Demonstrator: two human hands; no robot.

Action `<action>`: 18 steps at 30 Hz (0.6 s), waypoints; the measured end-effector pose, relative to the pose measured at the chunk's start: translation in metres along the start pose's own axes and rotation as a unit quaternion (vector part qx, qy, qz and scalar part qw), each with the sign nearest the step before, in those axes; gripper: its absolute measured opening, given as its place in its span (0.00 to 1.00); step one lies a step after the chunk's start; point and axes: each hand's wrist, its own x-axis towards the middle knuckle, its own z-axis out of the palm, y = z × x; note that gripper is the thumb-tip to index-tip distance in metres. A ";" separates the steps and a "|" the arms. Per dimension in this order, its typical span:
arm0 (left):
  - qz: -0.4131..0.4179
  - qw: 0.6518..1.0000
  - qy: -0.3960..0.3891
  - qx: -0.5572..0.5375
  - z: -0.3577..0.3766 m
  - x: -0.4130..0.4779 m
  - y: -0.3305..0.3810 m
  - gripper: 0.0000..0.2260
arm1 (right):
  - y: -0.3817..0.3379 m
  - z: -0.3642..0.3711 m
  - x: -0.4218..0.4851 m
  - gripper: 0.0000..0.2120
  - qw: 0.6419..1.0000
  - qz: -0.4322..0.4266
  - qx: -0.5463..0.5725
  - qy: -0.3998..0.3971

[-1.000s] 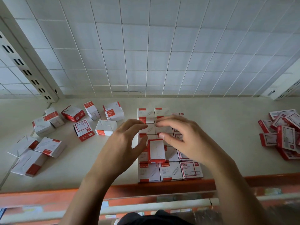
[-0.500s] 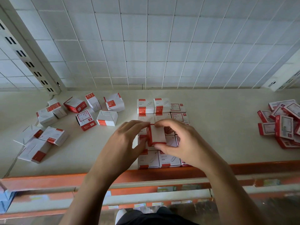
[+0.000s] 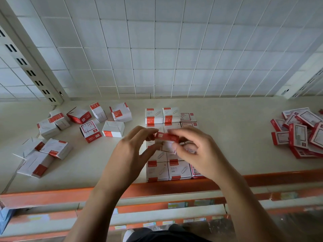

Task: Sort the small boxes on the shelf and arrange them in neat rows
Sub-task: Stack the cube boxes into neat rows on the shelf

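Both hands hold one small red-and-white box point(image 3: 167, 137) lifted above the arranged block of boxes point(image 3: 162, 116) in the middle of the shelf. My left hand point(image 3: 132, 151) pinches its left end with fingertips and thumb. My right hand point(image 3: 197, 152) grips its right side, fingers curled over the top. The block stands in neat rows from the shelf's front edge towards the back; my hands hide its middle rows.
Several loose boxes point(image 3: 90, 131) lie scattered at the left of the cream shelf point(image 3: 236, 137). A heap of flatter red-edged boxes point(image 3: 298, 135) sits at the right. A wire grid point(image 3: 157, 49) backs the shelf; an orange beam point(image 3: 52, 196) runs along its front.
The box that lay on the block between my hands has been picked up by both hands and turned, so its red edge faces up.
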 end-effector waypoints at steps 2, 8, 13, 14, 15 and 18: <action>0.003 1.000 -0.013 -0.001 -0.001 -0.001 0.000 0.22 | -0.001 -0.001 -0.001 0.19 0.999 0.034 0.029 0.023; 0.008 0.999 -0.031 0.030 0.001 -0.002 -0.003 0.24 | -0.003 0.000 -0.001 0.12 0.998 0.035 -0.002 0.043; 0.004 0.999 -0.025 0.036 0.001 -0.002 -0.005 0.23 | -0.005 0.000 0.001 0.21 1.000 0.017 -0.001 0.019; 0.005 0.999 -0.024 0.035 0.001 -0.002 -0.005 0.23 | -0.005 0.001 0.001 0.22 1.000 0.002 -0.025 0.015; 0.006 0.999 -0.024 0.031 0.001 -0.001 -0.005 0.23 | -0.005 0.001 0.002 0.23 0.999 -0.011 -0.044 0.013; 0.014 0.999 -0.026 0.021 0.000 0.000 -0.005 0.23 | -0.005 0.002 0.004 0.15 0.999 -0.018 -0.032 0.028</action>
